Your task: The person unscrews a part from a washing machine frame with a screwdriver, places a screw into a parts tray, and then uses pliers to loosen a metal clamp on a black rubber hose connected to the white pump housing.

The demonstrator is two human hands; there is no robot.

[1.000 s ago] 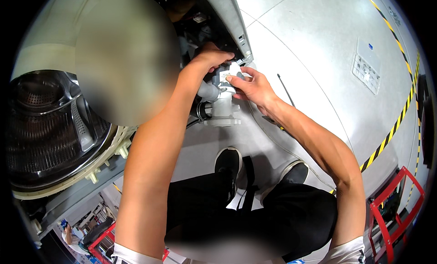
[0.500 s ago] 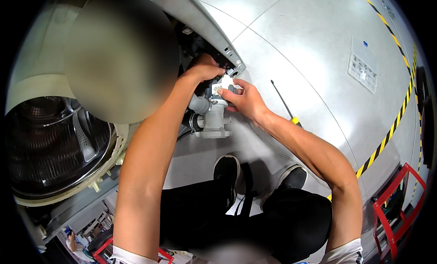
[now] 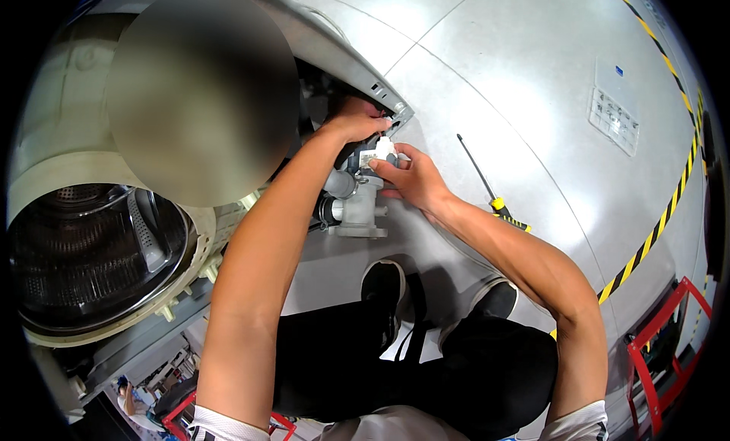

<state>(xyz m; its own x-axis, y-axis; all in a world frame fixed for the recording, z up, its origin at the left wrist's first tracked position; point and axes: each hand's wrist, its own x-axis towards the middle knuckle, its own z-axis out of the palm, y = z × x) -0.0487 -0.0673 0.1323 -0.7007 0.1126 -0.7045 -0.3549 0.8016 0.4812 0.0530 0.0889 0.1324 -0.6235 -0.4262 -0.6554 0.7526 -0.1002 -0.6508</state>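
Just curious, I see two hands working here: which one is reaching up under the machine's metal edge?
The left hand; its fingers tuck under the edge, while the right hand grips the grey pump part lower down.

Left hand (image 3: 357,123) fingertips behind pump (image 3: 356,205)

Bright overhead glare; sharp; fisheye-bent edges

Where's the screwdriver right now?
The screwdriver lies on the grey floor right of centre in the head view, just beyond the right hand, untouched.
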